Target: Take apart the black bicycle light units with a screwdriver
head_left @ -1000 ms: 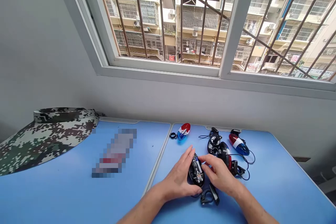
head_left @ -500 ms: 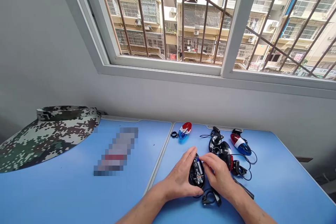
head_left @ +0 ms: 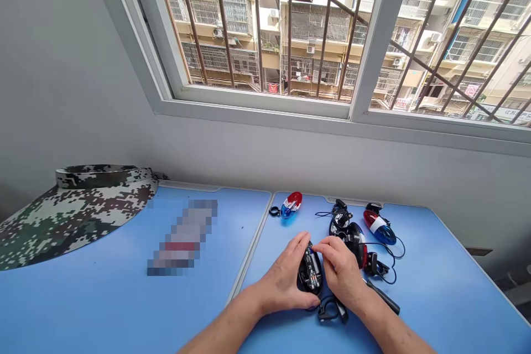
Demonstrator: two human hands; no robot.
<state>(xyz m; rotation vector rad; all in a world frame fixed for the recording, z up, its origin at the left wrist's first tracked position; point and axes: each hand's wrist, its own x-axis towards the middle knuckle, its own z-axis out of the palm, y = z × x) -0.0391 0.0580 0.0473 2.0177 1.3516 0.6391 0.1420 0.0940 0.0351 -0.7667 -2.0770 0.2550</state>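
**Open black lamp casing [head_left: 310,272], circuit side up**

The fingers [head_left: 304,244] of the left hand [head_left: 285,276] curl around the casing's left side, closed on it and apparently bracing it from below. The fingers [head_left: 326,245] of the right hand [head_left: 340,269] arch over its upper right edge; whether they grip it or only touch it cannot be told. The casing sits between the hands, its exposed circuit strip facing up, a hold that seems meant to keep the interior in view and steady.

Just below it lies one black clip mount [head_left: 329,310] with a short strap. Beside the right wrist rests one slim black-handled tool [head_left: 384,297], probably a screwdriver, within easy reach. Past the right hand are two more dark casings [head_left: 341,223] trailing thin black cables, and a small black clamp [head_left: 375,265].

Farther back sit two red, white and blue lamp shells [head_left: 379,227], one at each end of the group, the left-hand one [head_left: 291,204] beside a small black ring [head_left: 274,211]. The blue worktop [head_left: 448,298] is two desks butted together. The other desk carries a camouflage visor [head_left: 70,215] and one blurred object [head_left: 182,238].
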